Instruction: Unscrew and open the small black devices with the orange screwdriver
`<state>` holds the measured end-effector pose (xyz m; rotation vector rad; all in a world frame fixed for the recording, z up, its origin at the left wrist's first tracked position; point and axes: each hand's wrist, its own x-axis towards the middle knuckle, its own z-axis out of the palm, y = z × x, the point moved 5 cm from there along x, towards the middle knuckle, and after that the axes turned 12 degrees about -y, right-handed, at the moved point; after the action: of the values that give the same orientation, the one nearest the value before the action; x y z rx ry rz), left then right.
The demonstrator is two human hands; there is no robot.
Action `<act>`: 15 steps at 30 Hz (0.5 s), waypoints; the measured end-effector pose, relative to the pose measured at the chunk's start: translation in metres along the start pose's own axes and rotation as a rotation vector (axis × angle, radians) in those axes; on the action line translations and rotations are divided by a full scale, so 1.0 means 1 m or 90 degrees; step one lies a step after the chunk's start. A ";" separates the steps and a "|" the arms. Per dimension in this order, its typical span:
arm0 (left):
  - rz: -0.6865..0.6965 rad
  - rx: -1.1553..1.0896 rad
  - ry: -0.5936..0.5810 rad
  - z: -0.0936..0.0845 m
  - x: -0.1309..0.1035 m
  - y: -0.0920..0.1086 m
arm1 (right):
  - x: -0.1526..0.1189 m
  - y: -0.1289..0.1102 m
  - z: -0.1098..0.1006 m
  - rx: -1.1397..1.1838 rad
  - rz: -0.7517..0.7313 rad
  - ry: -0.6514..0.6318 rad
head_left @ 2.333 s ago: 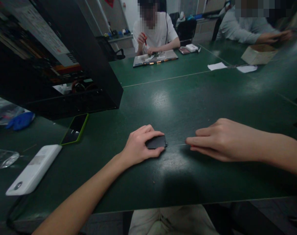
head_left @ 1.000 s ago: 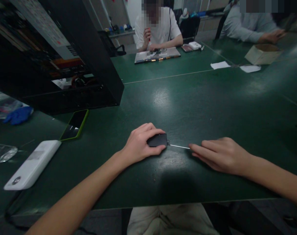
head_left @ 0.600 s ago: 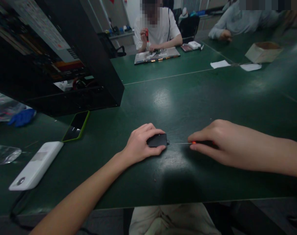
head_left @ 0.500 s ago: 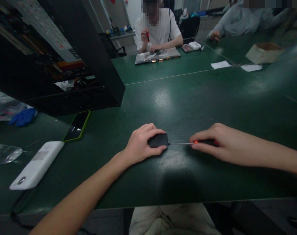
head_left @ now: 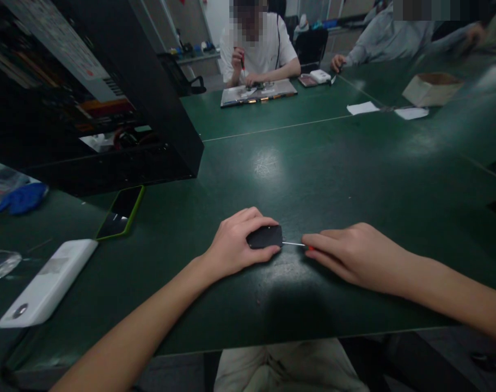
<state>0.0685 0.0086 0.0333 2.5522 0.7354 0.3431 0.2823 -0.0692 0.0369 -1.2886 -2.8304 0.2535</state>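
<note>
A small black box-shaped device (head_left: 265, 237) lies on the green table, its kind not clear from here. My left hand (head_left: 240, 239) grips it from the left, thumb along the near side and fingers along the far side. My right hand (head_left: 348, 250) is closed around a screwdriver (head_left: 293, 244), whose thin metal shaft points left at the device's right end. Only a bit of red handle shows between the fingers; the rest is hidden. The shaft's tip meets the device's right edge, but whether it has gone inside I cannot tell.
At the left stands a tall black case (head_left: 166, 98) with its inside exposed. Before it lie a green-edged phone (head_left: 121, 212), a white power bank-like block (head_left: 49, 283) and a blue glove (head_left: 22, 198). Across the table (head_left: 313, 163), a person (head_left: 258, 49) works on a flat panel (head_left: 259, 93).
My right hand has moved left, closer to the device, and wraps further forward over the screwdriver, so less shaft shows. My left hand keeps its grip. The view has shifted slightly.
</note>
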 end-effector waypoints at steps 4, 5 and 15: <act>-0.001 -0.002 0.007 0.000 0.000 0.001 | 0.011 -0.003 0.014 0.047 0.010 -0.009; -0.003 -0.002 0.005 0.000 -0.001 0.001 | 0.013 -0.004 0.018 0.053 0.010 -0.001; -0.036 -0.023 -0.027 -0.002 0.001 0.001 | 0.008 -0.020 0.026 -0.019 0.014 0.105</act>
<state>0.0694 0.0094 0.0355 2.4914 0.7776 0.2800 0.2602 -0.0796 0.0143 -1.2832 -2.6940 0.0997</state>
